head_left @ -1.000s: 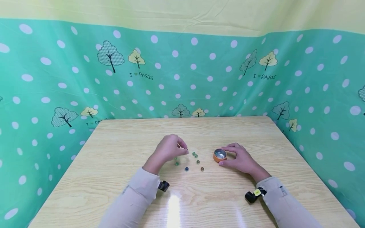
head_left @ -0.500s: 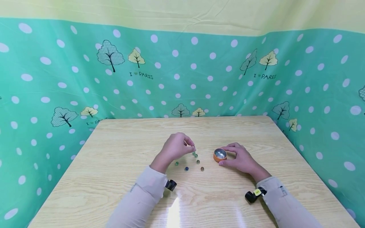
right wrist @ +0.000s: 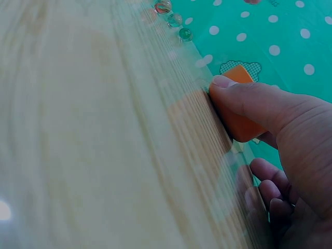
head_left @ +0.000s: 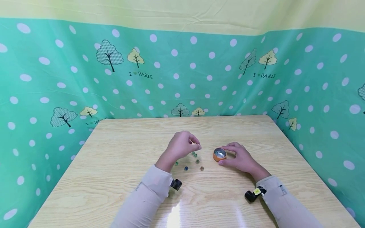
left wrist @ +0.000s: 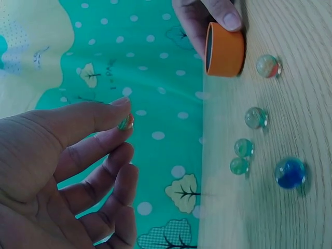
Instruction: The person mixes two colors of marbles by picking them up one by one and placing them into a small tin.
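Between thumb and index fingertip, my left hand [head_left: 182, 145] pinches a glass marble [left wrist: 126, 122] with green and orange in it, raised above the table. My right hand [head_left: 240, 159] grips a small round orange cup [head_left: 216, 158] from its right side, thumb on the near side. The cup stands upright on the table, its silvery inside facing up. Between the hands lie several loose marbles: a blue marble [left wrist: 290, 173], an orange-tinted marble [left wrist: 267, 66], a greyish marble [left wrist: 256, 118] and green marbles, one green marble [head_left: 176, 163] lying under the left wrist.
The wooden table [head_left: 128, 142] runs back to a green polka-dot curtain [head_left: 159, 85] that hangs behind it and on both sides. A black wrist camera [head_left: 176, 184] sits on the left sleeve, another wrist camera [head_left: 251, 196] on the right.
My left hand has moved right, toward the cup, with the pinched marble. The right hand and the cup have stayed in place, and so have the loose marbles.
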Motion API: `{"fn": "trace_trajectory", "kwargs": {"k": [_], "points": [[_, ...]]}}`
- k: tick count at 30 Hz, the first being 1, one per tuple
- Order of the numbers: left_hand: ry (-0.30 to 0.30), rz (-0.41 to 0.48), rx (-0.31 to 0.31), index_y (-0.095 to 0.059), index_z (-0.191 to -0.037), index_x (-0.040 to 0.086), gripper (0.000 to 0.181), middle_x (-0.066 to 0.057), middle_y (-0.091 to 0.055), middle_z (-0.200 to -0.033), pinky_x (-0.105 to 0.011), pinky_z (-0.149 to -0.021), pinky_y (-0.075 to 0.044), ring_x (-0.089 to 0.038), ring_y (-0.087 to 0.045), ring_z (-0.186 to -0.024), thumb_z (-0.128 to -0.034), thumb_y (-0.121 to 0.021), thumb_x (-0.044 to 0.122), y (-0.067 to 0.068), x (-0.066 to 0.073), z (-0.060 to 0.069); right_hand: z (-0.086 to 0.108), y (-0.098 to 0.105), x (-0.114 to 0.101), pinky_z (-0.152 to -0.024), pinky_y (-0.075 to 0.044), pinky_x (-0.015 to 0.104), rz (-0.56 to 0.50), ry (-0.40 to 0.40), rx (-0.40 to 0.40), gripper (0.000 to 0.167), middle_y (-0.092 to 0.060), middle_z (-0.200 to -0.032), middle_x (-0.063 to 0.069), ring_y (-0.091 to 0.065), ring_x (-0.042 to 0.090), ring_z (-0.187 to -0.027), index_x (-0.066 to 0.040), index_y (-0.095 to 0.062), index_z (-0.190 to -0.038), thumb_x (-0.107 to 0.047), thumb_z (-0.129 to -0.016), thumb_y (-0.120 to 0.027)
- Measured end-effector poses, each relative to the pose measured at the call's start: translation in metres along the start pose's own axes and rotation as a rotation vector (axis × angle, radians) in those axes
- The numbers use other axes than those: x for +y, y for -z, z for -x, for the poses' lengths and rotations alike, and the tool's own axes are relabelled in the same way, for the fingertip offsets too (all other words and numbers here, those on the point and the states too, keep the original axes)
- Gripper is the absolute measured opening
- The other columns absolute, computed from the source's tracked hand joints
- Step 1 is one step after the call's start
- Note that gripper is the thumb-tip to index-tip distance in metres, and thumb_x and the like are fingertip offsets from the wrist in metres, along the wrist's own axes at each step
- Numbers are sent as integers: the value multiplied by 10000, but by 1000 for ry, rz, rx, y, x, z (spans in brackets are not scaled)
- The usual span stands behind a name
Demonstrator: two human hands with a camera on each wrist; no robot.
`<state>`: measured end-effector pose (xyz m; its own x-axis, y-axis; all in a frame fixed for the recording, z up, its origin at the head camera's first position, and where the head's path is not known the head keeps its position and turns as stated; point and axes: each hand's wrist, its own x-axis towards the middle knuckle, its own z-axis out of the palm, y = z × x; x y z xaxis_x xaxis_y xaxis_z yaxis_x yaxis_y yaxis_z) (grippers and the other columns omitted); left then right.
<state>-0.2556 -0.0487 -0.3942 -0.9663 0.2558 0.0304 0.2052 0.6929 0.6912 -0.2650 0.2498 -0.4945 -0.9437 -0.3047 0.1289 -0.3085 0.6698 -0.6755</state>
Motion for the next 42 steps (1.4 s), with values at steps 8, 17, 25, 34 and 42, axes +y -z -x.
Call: {"fn": "trace_trajectory", "kwargs": {"k": [8,17,25,34,42], "points": [[-23,25,3,-801,-877,261,70,72,-700,-1033,-350,-726,-535,-151,-628,-913,-880,-835,322,-7,7,-7,0,0,1,-1051,-385,635,0,-1,-4,624,-567,-1304,53,-485,316,-1260,-356,-722,-1282,-568,-723,-901],[-38,52,-4,-808,-899,266,65,97,-705,-989,-313,-712,-545,-133,-636,-888,-881,-837,322,-20,13,-19,-2,0,0,-1067,-378,658,21,-11,-9,653,-562,-1354,78,-492,347,-1295,-345,-713,-1305,-596,-727,-885],[-93,96,36,-817,-936,299,56,86,-687,-1078,-348,-840,-544,-158,-632,-1028,-892,-827,333,-37,12,-27,-2,0,2,-1062,-384,657,12,-6,-12,649,-564,-1350,84,-502,345,-1288,-335,-717,-1302,-591,-730,-885],[-112,120,89,-817,-963,318,64,82,-662,-1110,-358,-842,-547,-227,-649,-1101,-916,-804,360,-56,10,-31,0,0,0,-1052,-398,641,23,-17,-4,666,-570,-1335,69,-500,334,-1277,-309,-718,-1309,-586,-728,-890],[-105,69,132,-817,-976,340,87,116,-660,-1107,-365,-895,-499,-178,-645,-1074,-910,-804,396,-72,14,-30,-1,0,-1,-1073,-392,639,19,-17,-2,700,-571,-1352,88,-505,351,-1291,-258,-709,-1337,-562,-735,-896]]}}
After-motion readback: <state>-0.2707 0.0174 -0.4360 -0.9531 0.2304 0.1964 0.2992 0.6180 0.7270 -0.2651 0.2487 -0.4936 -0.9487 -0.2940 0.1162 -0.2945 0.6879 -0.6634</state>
